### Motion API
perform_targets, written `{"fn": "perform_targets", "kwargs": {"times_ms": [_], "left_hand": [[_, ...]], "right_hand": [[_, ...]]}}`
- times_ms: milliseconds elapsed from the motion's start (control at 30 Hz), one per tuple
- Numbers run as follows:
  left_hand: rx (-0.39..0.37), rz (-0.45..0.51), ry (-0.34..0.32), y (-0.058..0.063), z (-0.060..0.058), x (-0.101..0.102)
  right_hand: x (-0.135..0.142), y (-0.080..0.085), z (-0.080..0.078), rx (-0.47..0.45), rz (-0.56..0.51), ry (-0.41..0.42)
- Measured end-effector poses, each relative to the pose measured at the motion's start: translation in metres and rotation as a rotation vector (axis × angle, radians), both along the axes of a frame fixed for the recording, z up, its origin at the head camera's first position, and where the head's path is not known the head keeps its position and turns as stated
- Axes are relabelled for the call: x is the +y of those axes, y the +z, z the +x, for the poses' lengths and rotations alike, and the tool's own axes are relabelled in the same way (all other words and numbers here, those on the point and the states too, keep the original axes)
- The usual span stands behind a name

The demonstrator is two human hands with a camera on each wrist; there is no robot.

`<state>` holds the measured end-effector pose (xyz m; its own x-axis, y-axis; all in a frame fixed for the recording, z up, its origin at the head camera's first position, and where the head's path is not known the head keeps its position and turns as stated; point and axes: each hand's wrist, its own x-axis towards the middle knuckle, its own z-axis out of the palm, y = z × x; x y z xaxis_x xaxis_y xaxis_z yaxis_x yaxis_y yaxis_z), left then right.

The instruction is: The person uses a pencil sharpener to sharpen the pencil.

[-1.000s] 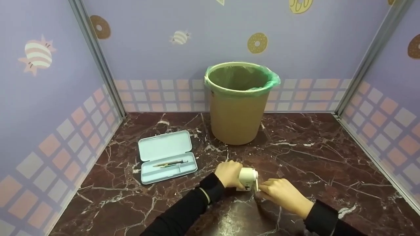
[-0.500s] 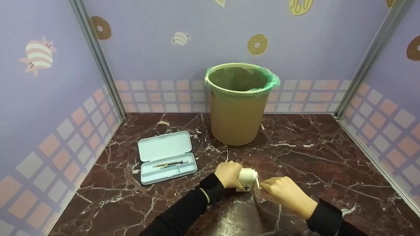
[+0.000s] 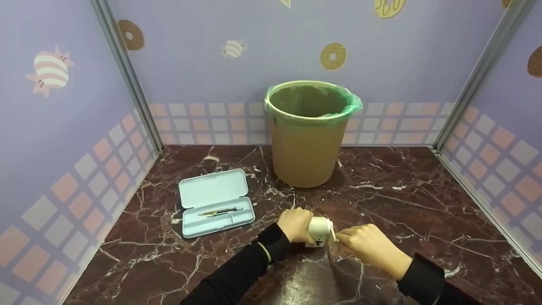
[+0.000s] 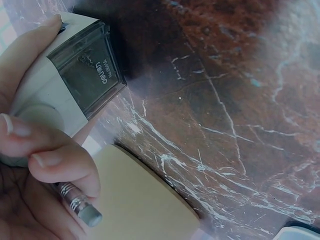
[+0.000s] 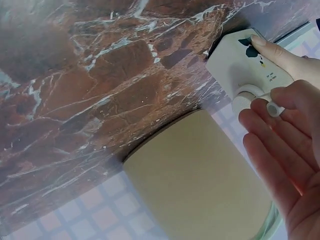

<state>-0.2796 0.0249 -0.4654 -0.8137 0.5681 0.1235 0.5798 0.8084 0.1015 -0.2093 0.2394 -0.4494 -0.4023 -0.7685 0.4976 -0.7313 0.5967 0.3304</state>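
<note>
A white crank pencil sharpener (image 3: 317,230) lies low over the table, gripped by my left hand (image 3: 295,225). In the left wrist view its dark clear shavings drawer (image 4: 92,72) faces outward. A pencil (image 4: 75,199) with a grey eraser end pokes out from my left fingers; its other end is hidden. My right hand (image 3: 367,245) pinches the sharpener's crank handle (image 3: 333,235). Seen from the right wrist, the handle's knob (image 5: 273,108) sits between thumb and fingers, while the remaining fingers extend loosely.
To the left lies an open light-blue pencil case (image 3: 214,189) with several pencils (image 3: 220,212) in it. Behind the hands stands a tan bin (image 3: 307,156) with a green liner (image 3: 355,101). Patterned panels enclose the marble-look table (image 3: 402,203) at the back and sides.
The right hand has shifted slightly up and to the right, and the crank handle has swung outward with it. My left hand and the sharpener stay in place.
</note>
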Motion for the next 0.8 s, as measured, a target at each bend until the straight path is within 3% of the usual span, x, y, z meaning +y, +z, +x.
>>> {"fn": "perform_targets", "kwargs": {"times_ms": [800], "left_hand": [[0.003,-0.03,-0.018,0.003,0.0,0.0]], "right_hand": [[0.005,0.013,-0.013,0.061,-0.05,0.031]]}}
